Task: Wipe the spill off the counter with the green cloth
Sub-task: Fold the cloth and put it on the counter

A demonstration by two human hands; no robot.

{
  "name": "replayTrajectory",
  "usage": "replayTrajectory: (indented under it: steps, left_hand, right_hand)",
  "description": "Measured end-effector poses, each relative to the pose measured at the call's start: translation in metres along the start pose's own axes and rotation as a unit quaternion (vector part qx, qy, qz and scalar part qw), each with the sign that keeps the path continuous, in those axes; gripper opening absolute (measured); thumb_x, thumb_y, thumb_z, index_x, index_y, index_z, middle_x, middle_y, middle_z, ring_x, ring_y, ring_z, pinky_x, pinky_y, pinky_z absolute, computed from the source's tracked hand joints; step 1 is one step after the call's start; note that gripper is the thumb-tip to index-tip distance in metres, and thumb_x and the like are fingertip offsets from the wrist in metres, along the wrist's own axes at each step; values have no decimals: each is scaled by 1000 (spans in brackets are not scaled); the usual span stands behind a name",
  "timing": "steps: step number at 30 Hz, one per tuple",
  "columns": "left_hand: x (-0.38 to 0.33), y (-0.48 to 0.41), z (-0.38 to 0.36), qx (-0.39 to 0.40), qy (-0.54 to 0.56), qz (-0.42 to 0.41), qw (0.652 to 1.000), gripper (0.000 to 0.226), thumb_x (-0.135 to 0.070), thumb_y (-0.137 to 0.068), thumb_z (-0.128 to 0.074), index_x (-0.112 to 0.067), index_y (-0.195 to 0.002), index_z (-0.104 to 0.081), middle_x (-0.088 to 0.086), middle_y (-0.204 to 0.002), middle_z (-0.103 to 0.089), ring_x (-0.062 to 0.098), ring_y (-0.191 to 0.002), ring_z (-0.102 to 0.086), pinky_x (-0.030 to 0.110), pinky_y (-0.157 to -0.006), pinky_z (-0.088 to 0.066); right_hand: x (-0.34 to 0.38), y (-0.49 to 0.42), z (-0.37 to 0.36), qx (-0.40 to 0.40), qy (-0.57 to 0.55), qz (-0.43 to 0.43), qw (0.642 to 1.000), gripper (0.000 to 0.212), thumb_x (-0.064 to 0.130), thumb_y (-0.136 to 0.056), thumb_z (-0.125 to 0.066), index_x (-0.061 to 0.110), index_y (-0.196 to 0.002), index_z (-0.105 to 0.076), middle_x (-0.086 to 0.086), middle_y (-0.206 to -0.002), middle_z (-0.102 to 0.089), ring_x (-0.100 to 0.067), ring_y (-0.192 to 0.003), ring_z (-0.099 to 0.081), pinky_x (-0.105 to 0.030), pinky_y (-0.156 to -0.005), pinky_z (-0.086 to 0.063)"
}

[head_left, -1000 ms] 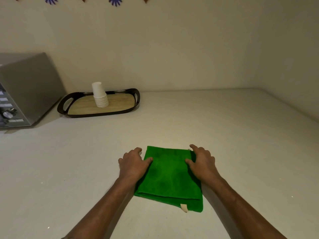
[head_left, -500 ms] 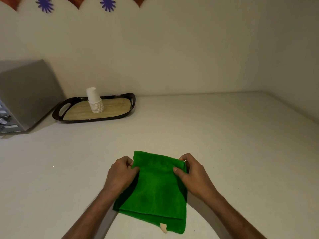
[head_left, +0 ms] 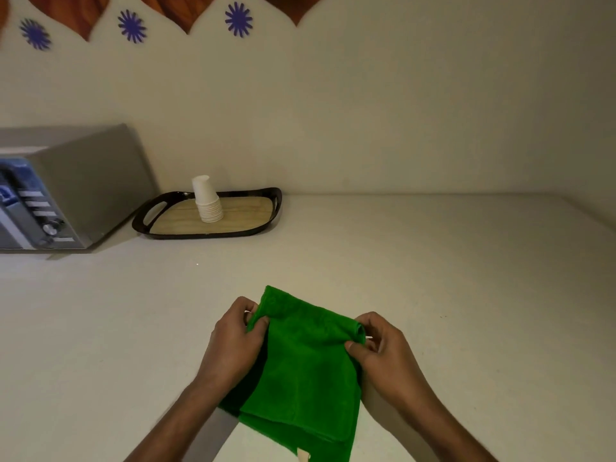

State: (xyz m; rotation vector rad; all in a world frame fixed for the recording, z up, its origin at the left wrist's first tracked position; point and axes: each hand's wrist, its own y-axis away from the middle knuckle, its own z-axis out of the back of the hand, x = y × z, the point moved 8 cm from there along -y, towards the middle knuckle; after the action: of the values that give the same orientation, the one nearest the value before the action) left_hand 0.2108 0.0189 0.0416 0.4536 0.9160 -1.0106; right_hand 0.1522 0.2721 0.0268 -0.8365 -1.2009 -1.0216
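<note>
A folded green cloth point(head_left: 306, 371) lies on the pale counter point(head_left: 433, 278) near the front middle, a small beige tag at its near edge. My left hand point(head_left: 233, 338) pinches its far left corner between thumb and fingers. My right hand point(head_left: 383, 351) pinches the far right corner the same way. The far edge of the cloth is lifted a little off the counter between the two hands. No spill shows anywhere on the counter.
A dark tray point(head_left: 260, 225) with a wooden base sits at the back left, holding a stack of white paper cups point(head_left: 206, 201). A silver microwave point(head_left: 66, 188) stands at the far left. Walls close the back and right sides.
Both hands went from lying flat on the cloth's sides to pinching its far corners and raising that edge. The view has tilted upward.
</note>
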Motion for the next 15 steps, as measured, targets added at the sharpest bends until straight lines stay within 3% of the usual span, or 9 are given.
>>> replayTrajectory:
  steps: [4, 9, 15]
  left_hand:
    - [-13, -23, 1, 10, 83, 5, 997, 5, -25, -95, -61, -24, -90, -59, 12, -85, -74, 30, -78, -73, 53, -74, -58]
    - [-30, -72, -3, 1, 169, 5, 986, 2, -21, -95, -61, -20, -93, -60, 9, -89, -77, 24, -82, -75, 46, -71, -61]
    - [-43, -152, -19, -4, 219, 2, 976, 7, -19, -96, -60, -16, -103, -60, 8, -103, -75, 21, -94, -73, 46, -81, -61]
  right_hand:
    - [16, -26, 3, -3, -50, -14, 999, 16, 1, -97, -58, 17, -101, -60, -9, -88, -79, -29, -82, -76, -50, -77, -62]
    - [51, -80, 18, -79, -49, 31, 995, 28, 5, -98, -60, 29, -111, -58, -4, -98, -78, -23, -79, -77, -51, -73, -63]
    - [74, -165, 29, -147, -14, 81, 986, 30, 7, -97, -62, 31, -115, -59, 3, -97, -78, -15, -78, -76, -48, -74, -64]
